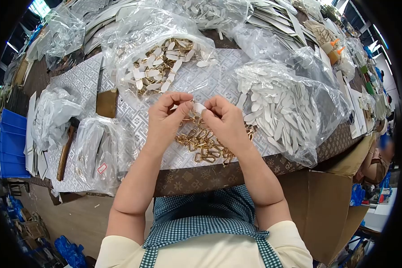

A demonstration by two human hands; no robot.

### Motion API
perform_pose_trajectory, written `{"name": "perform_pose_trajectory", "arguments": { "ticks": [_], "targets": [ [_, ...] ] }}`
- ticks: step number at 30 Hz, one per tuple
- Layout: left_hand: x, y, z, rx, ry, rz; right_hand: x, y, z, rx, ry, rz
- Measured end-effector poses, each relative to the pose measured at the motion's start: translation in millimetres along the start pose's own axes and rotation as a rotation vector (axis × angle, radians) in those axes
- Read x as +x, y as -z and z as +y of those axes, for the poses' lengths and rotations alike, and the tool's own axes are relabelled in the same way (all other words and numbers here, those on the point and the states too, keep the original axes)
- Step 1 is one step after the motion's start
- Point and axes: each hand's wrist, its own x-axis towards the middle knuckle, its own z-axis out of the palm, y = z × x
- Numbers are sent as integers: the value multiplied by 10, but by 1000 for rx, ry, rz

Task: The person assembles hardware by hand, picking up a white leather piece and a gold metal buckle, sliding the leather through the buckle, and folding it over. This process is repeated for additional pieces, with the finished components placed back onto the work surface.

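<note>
Both hands meet over the table, pinching a small white leather tab [198,107] between them. The fingertips of my left hand [169,117] close on its left end, where a bit of metal seems to show. My right hand [224,123] grips the tab's right end between thumb and fingers. Just below them lies a heap of gold metal snap hooks [205,145], partly hidden by my right hand. Ahead, a clear plastic bag holds white tabs joined to gold hooks [163,64]. On the right, another bag spills loose white tabs [277,105].
A hammer [66,152] lies on the left beside a tied-up plastic bag [100,152]. A blue bin [12,143] stands at the far left. Orange-tipped bottles [335,52] are at the back right, and a cardboard box [324,210] stands below the right edge. A person sits far right.
</note>
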Motion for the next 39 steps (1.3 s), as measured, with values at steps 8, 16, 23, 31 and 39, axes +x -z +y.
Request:
{"name": "perform_pose_trajectory", "arguments": {
  "ticks": [8, 16, 23, 31, 39],
  "targets": [
    [7, -15, -9, 27, 19, -113, -40, 18, 66, 111, -20, -38],
    [4, 24, -7, 165, 87, -213, -89, 49, 60, -35, 123, -47],
    [10, 76, 39, 111, 159, -264, -107, 38, 20, -248, 352, -55],
    [13, 61, -15, 10, 160, -261, -114, -39, 33, -308, 357, 36],
    [16, 73, -5, -6, 148, -238, -113, -40, 16, -180, 236, 2]
  ]
}}
